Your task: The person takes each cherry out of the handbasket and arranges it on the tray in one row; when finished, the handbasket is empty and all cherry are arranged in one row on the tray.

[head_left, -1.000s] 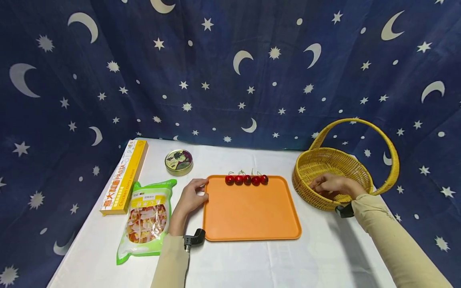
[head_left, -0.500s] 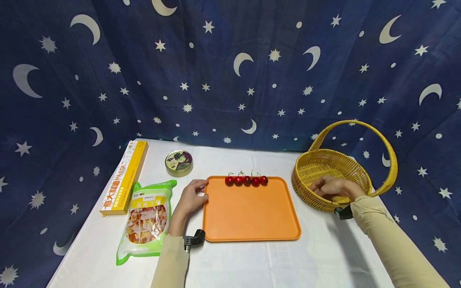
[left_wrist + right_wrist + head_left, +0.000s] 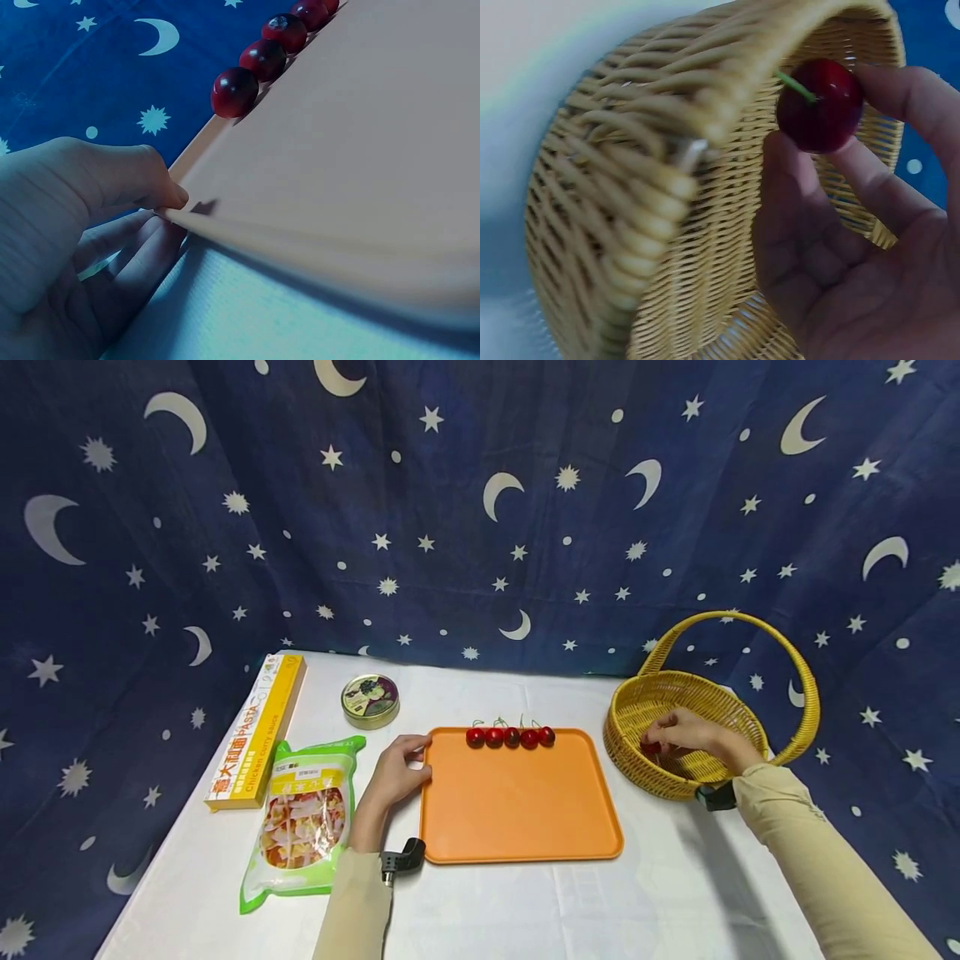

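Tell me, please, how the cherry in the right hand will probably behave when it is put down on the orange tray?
The cherry looks round and glossy, so it may roll on the flat orange tray. The right hand pinches it easily, so it seems light. Its thin stem looks fragile.

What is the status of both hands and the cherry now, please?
Right hand pinches a cherry over the basket. Left hand holds the orange tray edge. Path clear.

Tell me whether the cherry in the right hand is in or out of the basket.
In: the right hand pinches the cherry inside the basket rim.
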`<state>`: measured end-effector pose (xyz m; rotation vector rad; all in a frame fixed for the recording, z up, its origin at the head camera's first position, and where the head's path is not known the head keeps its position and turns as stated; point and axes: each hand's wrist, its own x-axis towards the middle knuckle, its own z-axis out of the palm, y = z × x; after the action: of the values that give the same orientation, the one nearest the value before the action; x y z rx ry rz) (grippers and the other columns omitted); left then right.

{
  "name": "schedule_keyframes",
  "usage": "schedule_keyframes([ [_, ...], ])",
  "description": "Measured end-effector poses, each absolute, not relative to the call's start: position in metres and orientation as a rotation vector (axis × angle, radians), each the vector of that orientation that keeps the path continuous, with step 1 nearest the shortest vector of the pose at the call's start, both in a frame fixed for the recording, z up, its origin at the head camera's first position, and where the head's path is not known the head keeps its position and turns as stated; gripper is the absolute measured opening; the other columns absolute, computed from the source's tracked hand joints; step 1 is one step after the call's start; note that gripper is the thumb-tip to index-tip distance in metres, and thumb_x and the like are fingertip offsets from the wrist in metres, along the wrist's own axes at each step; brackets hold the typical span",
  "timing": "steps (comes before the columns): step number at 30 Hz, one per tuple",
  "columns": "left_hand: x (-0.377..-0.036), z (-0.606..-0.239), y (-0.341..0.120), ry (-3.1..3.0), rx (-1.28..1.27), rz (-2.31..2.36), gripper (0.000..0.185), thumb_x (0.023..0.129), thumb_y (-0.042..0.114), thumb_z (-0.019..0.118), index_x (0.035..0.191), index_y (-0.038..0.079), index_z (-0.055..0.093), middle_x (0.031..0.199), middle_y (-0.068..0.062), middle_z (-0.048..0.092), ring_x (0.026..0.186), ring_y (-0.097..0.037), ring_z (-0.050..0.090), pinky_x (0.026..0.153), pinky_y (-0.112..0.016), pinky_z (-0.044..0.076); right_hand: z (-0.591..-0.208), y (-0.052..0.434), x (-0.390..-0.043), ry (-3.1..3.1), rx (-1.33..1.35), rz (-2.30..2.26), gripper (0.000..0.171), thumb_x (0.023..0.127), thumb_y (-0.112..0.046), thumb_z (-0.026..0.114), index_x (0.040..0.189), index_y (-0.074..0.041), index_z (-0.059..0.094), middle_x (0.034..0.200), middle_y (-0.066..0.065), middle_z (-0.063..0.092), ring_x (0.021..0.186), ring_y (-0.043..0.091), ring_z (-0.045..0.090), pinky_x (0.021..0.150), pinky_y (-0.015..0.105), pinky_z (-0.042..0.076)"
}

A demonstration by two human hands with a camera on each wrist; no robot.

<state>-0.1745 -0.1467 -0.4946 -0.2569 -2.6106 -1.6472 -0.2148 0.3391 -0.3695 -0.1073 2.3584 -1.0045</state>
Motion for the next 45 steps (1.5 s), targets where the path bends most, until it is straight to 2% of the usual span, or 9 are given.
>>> schedule_keyframes([
  [11, -0.174, -0.497, -0.151, -2.615, -0.242, -1.642, 0.050, 0.075, -0.006, 0.068, 0.125, -0.005, 0.064, 0.122, -0.017, 0.061, 0.099, -0.028, 0.063, 0.089, -0.042, 0.051, -0.355, 0.327, -0.219, 2.408, -0.079, -1.258, 0.038, 0.095, -0.017, 0.064, 0.117, 0.014, 0.057, 0.100, 0.008, 0.067, 0.083, 0.014, 0.066, 0.076, 0.027, 0.057],
  [18, -0.174, -0.497, -0.154, -2.616, -0.234, -1.632, 0.050, 0.075, -0.006, 0.068, 0.125, -0.005, 0.064, 0.122, -0.017, 0.061, 0.099, -0.028, 0.063, 0.089, -0.042, 0.051, -0.348, 0.319, -0.217, 2.264, -0.142, -1.588, 0.024, 0.096, -0.004, 0.060, 0.117, 0.006, 0.057, 0.098, -0.001, 0.069, 0.088, 0.011, 0.068, 0.078, 0.025, 0.056],
  [24, -0.173, -0.497, -0.154, -2.604, -0.244, -1.639, 0.051, 0.074, -0.006, 0.068, 0.124, -0.006, 0.064, 0.121, -0.017, 0.061, 0.098, -0.028, 0.063, 0.089, -0.041, 0.051, -0.352, 0.296, -0.220, 2.278, -0.256, -1.579, 0.038, 0.089, 0.003, 0.065, 0.124, 0.015, 0.056, 0.103, 0.006, 0.068, 0.089, 0.012, 0.067, 0.081, 0.029, 0.056],
  [27, -0.174, -0.497, -0.152, -2.604, -0.251, -1.636, 0.050, 0.074, -0.006, 0.068, 0.124, -0.005, 0.065, 0.121, -0.017, 0.061, 0.098, -0.027, 0.063, 0.089, -0.041, 0.051, -0.359, 0.280, -0.223, 2.380, -0.274, -1.473, 0.039, 0.088, -0.002, 0.069, 0.120, 0.017, 0.058, 0.103, 0.010, 0.069, 0.088, 0.014, 0.068, 0.083, 0.035, 0.057],
  [30, -0.174, -0.498, -0.151, -2.602, -0.249, -1.638, 0.050, 0.073, -0.006, 0.068, 0.123, -0.006, 0.065, 0.120, -0.017, 0.061, 0.097, -0.027, 0.063, 0.088, -0.041, 0.051, -0.369, 0.262, -0.226, 2.479, -0.317, -1.375, 0.034, 0.086, -0.009, 0.072, 0.113, 0.011, 0.065, 0.096, 0.010, 0.072, 0.085, 0.016, 0.068, 0.080, 0.038, 0.057],
  [36, -0.173, -0.497, -0.150, -2.596, -0.244, -1.647, 0.050, 0.073, -0.006, 0.068, 0.123, -0.005, 0.065, 0.120, -0.017, 0.061, 0.096, -0.027, 0.063, 0.088, -0.041, 0.051, -0.395, 0.230, -0.231, 2.667, -0.397, -1.275, 0.018, 0.082, -0.009, 0.073, 0.095, 0.004, 0.072, 0.081, 0.006, 0.073, 0.074, 0.017, 0.064, 0.062, 0.027, 0.050],
  [42, -0.175, -0.497, -0.148, -2.610, -0.249, -1.627, 0.050, 0.073, -0.005, 0.068, 0.123, -0.004, 0.065, 0.121, -0.016, 0.061, 0.097, -0.025, 0.063, 0.088, -0.038, 0.051, -0.415, 0.210, -0.230, 2.814, -0.264, -1.187, 0.019, 0.080, -0.005, 0.073, 0.092, 0.010, 0.070, 0.080, 0.014, 0.070, 0.071, 0.015, 0.060, 0.059, 0.022, 0.045],
  [45, -0.175, -0.497, -0.148, -2.609, -0.251, -1.617, 0.050, 0.073, -0.005, 0.068, 0.123, -0.004, 0.066, 0.121, -0.015, 0.062, 0.096, -0.024, 0.062, 0.088, -0.038, 0.051, -0.419, 0.204, -0.227, 2.869, -0.211, -1.157, 0.020, 0.080, -0.006, 0.074, 0.091, 0.010, 0.069, 0.078, 0.014, 0.069, 0.068, 0.013, 0.057, 0.059, 0.022, 0.044],
])
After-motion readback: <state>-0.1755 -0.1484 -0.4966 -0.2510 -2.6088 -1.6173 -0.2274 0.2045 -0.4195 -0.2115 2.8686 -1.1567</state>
